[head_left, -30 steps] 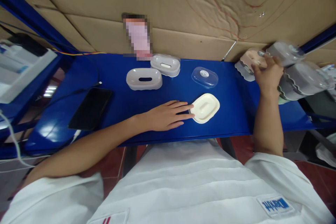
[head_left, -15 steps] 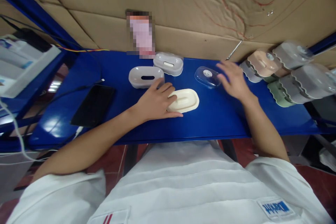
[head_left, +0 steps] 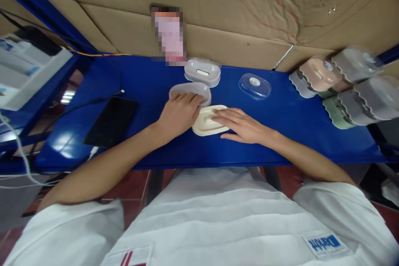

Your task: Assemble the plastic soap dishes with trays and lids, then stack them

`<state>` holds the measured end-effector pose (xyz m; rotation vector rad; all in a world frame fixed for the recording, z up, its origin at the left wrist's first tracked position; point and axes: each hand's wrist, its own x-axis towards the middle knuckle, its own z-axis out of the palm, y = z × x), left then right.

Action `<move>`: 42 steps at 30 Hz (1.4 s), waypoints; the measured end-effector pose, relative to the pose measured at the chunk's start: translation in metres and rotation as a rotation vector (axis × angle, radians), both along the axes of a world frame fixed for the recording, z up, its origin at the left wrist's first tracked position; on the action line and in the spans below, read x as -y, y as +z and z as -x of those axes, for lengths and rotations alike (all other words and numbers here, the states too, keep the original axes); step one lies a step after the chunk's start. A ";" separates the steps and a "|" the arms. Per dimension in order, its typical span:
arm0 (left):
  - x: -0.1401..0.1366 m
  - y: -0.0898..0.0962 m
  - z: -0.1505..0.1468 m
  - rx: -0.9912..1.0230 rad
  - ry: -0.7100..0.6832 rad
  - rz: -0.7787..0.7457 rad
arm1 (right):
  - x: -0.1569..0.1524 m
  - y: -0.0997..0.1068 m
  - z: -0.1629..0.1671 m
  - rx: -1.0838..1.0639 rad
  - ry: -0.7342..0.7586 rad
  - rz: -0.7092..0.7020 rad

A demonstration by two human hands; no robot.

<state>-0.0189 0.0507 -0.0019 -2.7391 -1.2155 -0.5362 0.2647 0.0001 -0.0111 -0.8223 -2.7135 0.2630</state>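
Note:
My left hand [head_left: 180,113] has its fingers curled over the near side of a pale grey oval plastic box [head_left: 190,88], with the fingertips inside the rim. Right of it, a cream oval tray [head_left: 204,126] with a raised middle lies on the blue table. My right hand [head_left: 245,125] rests over the tray's right end, its fingers stretched across the top and its thumb apart at the near edge. Behind them stands a second grey oval box [head_left: 202,72] with a slot in it. A clear oval lid [head_left: 255,87] with a round white sticker lies to the right.
Stacked grey, peach and green boxes [head_left: 321,75] stand at the right. A black phone [head_left: 110,121] with a cable lies at the left on the blue table [head_left: 149,75]. A metal tool [head_left: 283,57] leans on the brown back panel. A white tray [head_left: 56,68] is far left.
My left hand has gone from the cream tray to the grey box, which has shifted right. My right hand has moved left from the clear lid onto the cream tray.

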 end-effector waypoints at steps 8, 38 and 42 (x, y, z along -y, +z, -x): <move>0.008 -0.011 -0.007 0.263 -0.377 -0.063 | 0.002 -0.013 0.003 -0.161 -0.037 -0.146; -0.018 -0.021 0.004 0.265 -0.204 0.163 | -0.028 -0.008 -0.012 -0.240 -0.196 0.024; -0.015 -0.017 0.003 0.160 -0.208 0.137 | -0.029 -0.006 -0.018 -0.215 -0.154 0.064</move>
